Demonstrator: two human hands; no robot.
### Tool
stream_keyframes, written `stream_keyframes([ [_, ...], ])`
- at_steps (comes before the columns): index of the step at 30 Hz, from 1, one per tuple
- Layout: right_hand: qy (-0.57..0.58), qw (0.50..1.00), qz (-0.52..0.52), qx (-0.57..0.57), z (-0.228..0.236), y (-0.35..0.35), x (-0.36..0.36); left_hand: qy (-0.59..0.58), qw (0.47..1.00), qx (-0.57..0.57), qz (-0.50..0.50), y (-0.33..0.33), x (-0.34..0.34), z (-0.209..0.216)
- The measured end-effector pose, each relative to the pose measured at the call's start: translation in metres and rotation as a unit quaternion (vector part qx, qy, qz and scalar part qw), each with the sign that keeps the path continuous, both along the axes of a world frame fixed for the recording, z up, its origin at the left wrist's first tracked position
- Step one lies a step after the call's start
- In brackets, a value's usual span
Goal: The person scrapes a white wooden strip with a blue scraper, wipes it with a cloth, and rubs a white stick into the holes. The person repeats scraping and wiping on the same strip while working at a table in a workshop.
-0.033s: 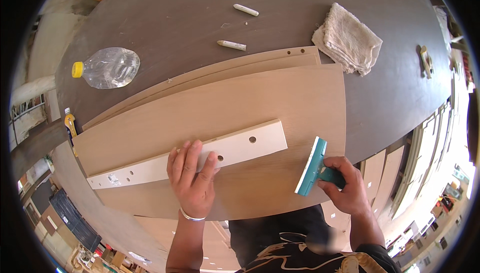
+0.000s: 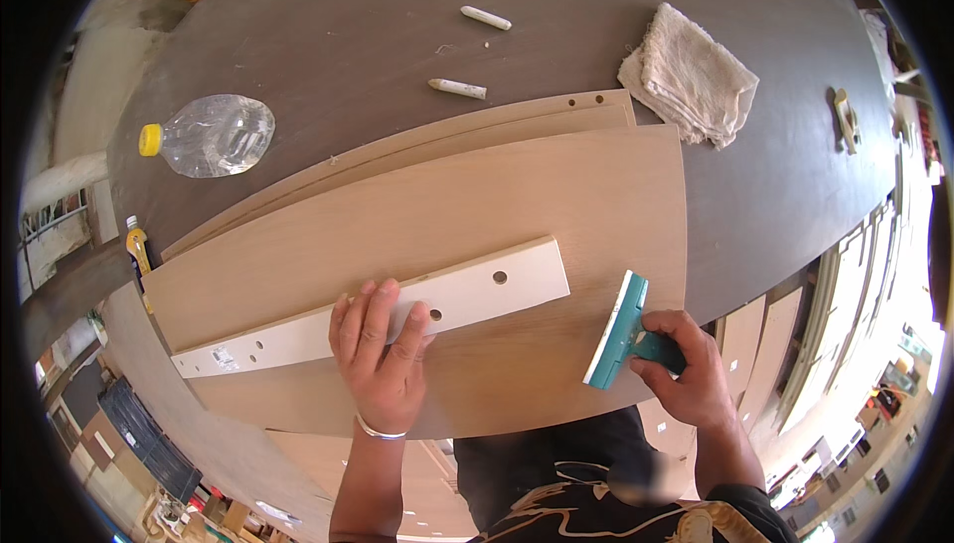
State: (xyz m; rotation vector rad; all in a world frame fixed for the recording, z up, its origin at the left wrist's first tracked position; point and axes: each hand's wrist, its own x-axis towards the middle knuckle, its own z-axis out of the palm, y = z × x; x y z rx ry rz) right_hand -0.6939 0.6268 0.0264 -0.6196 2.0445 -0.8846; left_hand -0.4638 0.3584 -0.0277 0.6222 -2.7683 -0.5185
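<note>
A long white drilled strip (image 2: 487, 283) lies slantwise on a tan wood panel (image 2: 497, 185). My left hand (image 2: 383, 359) rests across the strip near its middle, fingers stretched out over its face and touching its far edge. To the right, my right hand (image 2: 686, 369) has its thumb and fingers closed round the grip of a teal T-handled tool with a flat white edge (image 2: 618, 329). That tool is held tilted at the panel's right side, apart from the strip. Whether its edge touches the panel, I cannot tell.
More panels (image 2: 397, 136) are stacked under the front one. Beyond them on the dark table (image 2: 328, 36) are a clear yellow-capped bottle (image 2: 219, 136), two white crayon-like sticks (image 2: 457, 89) and a folded cloth (image 2: 688, 76). A small yellow bottle (image 2: 137, 242) stands far left.
</note>
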Motion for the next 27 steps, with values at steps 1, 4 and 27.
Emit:
stream_keyframes([
  [1,-0.004,1.000,-0.002,0.006,0.000,0.000,0.000,0.005,1.000,-0.001,0.002,-0.001,0.002,-0.003],
  [4,0.010,1.000,0.009,0.011,-0.001,-0.002,0.002,0.017,1.000,0.002,-0.003,-0.002,0.005,-0.008],
  [27,0.219,0.954,0.203,-0.019,0.008,-0.040,0.007,-0.027,0.998,-0.001,0.058,-0.002,0.001,-0.007],
])
